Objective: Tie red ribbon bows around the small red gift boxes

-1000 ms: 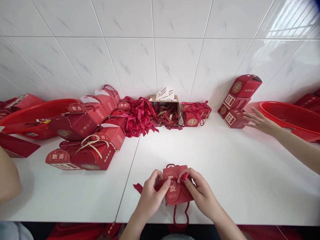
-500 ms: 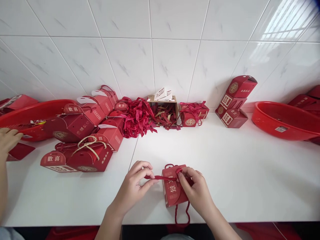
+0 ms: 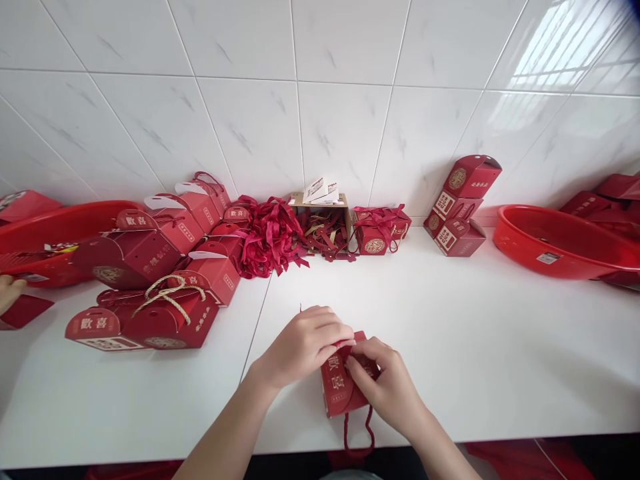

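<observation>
A small red box [image 3: 340, 390] with pale characters lies near the counter's front edge, a dark red cord handle [image 3: 358, 448] hanging from its near side. Over the box's far left part, my left hand [image 3: 313, 343] has its fingers pinched on a red ribbon, of which only a bit shows at the fingertips. My right hand [image 3: 385, 380] rests on the box's right side, fingers curled and closed at its top; what they pinch is hidden. The fingertips of both hands nearly meet.
Red boxes [image 3: 155, 250] stand at the left, beside a ribbon heap [image 3: 274, 237] and an open carton [image 3: 349, 220] of ribbons. A ribboned box [image 3: 373, 241], stacked boxes [image 3: 460, 237] and a red basin [image 3: 565, 257] stand rightward. Another person's hand [image 3: 10, 291] shows at far left.
My left hand has moved right, onto the box and close to my right hand. The ribbon stretched between them is now mostly hidden. The other person's hand has shifted left in view.
</observation>
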The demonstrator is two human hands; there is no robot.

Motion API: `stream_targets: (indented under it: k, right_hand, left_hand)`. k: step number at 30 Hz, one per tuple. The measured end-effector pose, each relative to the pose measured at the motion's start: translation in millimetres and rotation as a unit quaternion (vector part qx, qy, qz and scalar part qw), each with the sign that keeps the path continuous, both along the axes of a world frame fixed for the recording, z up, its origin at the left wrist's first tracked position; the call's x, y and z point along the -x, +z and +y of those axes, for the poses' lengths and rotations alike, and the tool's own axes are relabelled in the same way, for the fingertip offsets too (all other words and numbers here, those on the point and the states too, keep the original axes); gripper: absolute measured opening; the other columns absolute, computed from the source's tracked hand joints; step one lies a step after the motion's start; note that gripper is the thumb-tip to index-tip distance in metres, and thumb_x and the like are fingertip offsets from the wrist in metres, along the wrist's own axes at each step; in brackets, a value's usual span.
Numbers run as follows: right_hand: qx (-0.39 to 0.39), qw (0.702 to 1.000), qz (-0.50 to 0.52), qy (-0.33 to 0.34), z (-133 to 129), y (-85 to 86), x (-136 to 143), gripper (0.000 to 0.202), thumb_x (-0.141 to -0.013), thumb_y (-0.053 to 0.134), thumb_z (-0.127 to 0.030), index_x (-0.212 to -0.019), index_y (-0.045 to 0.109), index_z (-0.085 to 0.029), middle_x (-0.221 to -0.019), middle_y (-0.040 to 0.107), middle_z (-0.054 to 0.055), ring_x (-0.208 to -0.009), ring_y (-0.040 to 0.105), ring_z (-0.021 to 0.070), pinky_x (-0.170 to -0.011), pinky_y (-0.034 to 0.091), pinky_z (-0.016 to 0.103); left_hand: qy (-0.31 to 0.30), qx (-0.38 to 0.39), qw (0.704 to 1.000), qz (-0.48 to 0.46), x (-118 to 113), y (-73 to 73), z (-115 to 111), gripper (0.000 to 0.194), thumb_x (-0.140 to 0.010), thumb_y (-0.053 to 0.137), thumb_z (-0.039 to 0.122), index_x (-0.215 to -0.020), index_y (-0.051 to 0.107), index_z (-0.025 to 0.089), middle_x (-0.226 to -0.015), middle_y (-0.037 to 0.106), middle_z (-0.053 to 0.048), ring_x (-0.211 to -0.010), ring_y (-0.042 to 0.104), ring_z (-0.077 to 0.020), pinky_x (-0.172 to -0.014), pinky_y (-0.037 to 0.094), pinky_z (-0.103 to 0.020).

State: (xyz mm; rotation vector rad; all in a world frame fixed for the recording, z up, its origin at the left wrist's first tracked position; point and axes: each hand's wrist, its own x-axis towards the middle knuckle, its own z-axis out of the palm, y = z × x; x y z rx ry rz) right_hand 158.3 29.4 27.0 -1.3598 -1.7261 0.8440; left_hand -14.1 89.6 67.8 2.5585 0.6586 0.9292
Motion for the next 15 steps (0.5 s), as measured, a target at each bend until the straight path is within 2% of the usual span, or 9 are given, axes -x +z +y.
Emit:
stream_targets:
  k: [3,5,6,8,10,11,13,15]
  right_hand:
    - [-0.008,1.0,0.002,0.017,-3,-1.8,-3,0.015,-0.087,0.052,-0.028,-0.078,0.062,-0.021,-0.067,0.06,0.001,-0.066,0.05,0.0166,-0.064,0.041,0.029]
    - [-0.007,1.0,0.006,0.011,-3,-4.6,-2,0.024,-0.089,0.05,-0.032,-0.069,0.056,-0.02,-0.063,0.056,0.001,-0.066,0.048,0.0166,-0.066,0.04,0.029]
    - [-0.006,1.0,0.009,0.005,-3,-6.2,-1,0.029,-0.091,0.049,-0.034,-0.065,0.053,-0.02,-0.061,0.055,0.0,-0.065,0.047,0.0164,-0.067,0.04,0.03]
    - [-0.003,1.0,0.015,-0.005,-2,-9.1,0,0.036,-0.093,0.045,-0.036,-0.061,0.047,-0.02,-0.06,0.051,0.0,-0.063,0.045,0.0159,-0.067,0.039,0.03]
    - [-0.002,1.0,0.019,-0.006,-2,-10.8,1,0.038,-0.095,0.042,-0.038,-0.061,0.044,-0.02,-0.059,0.049,-0.001,-0.062,0.042,0.0154,-0.066,0.038,0.03]
    - [-0.003,1.0,0.021,-0.004,-2,-11.0,0,0.039,-0.096,0.04,-0.038,-0.061,0.043,-0.02,-0.059,0.047,-0.001,-0.062,0.042,0.0152,-0.066,0.038,0.029]
    - [-0.005,1.0,0.028,0.006,-1,-10.8,-1,0.041,-0.097,0.038,-0.039,-0.061,0.043,-0.02,-0.059,0.047,-0.001,-0.062,0.042,0.0151,-0.066,0.039,0.029]
    - [-0.01,0.999,0.028,0.014,-1,-10.5,-2,0.042,-0.097,0.039,-0.039,-0.059,0.045,-0.02,-0.059,0.049,-0.001,-0.063,0.044,0.0153,-0.066,0.04,0.029]
  left_hand:
    - [-0.023,0.052,0.997,0.049,-10,14.1,10,0.014,-0.087,0.057,0.011,-0.081,0.064,0.021,-0.073,0.069,0.002,-0.071,0.059,-0.0133,-0.078,0.046,-0.028]
    - [-0.007,0.083,0.993,0.08,-21,16.7,17,0.009,-0.082,0.065,0.014,-0.085,0.063,0.022,-0.076,0.069,0.003,-0.074,0.06,-0.0143,-0.078,0.046,-0.028]
    - [0.03,0.082,0.992,0.093,-27,16.0,20,0.015,-0.078,0.07,0.015,-0.088,0.062,0.022,-0.08,0.07,0.002,-0.078,0.06,-0.0163,-0.079,0.046,-0.03]
    - [0.145,0.056,0.982,0.105,-34,12.0,24,0.027,-0.072,0.076,0.02,-0.093,0.059,0.02,-0.091,0.068,-0.003,-0.086,0.059,-0.0216,-0.082,0.045,-0.037]
    - [0.236,0.042,0.967,0.085,-33,7.1,23,0.022,-0.076,0.072,0.026,-0.088,0.056,0.018,-0.092,0.065,-0.006,-0.086,0.057,-0.0234,-0.082,0.043,-0.041]
    - [0.248,0.062,0.964,0.066,-29,5.0,20,0.017,-0.081,0.067,0.03,-0.083,0.055,0.018,-0.088,0.064,-0.005,-0.083,0.057,-0.0219,-0.081,0.044,-0.04]
    - [0.206,0.148,0.967,0.035,-18,1.0,11,0.02,-0.088,0.057,0.036,-0.077,0.055,0.019,-0.08,0.062,-0.002,-0.077,0.058,-0.0181,-0.077,0.046,-0.035]
    - [0.136,0.231,0.963,0.028,-6,-4.1,-2,0.018,-0.086,0.061,0.038,-0.08,0.06,0.021,-0.081,0.064,0.0,-0.079,0.06,-0.0168,-0.076,0.048,-0.031]
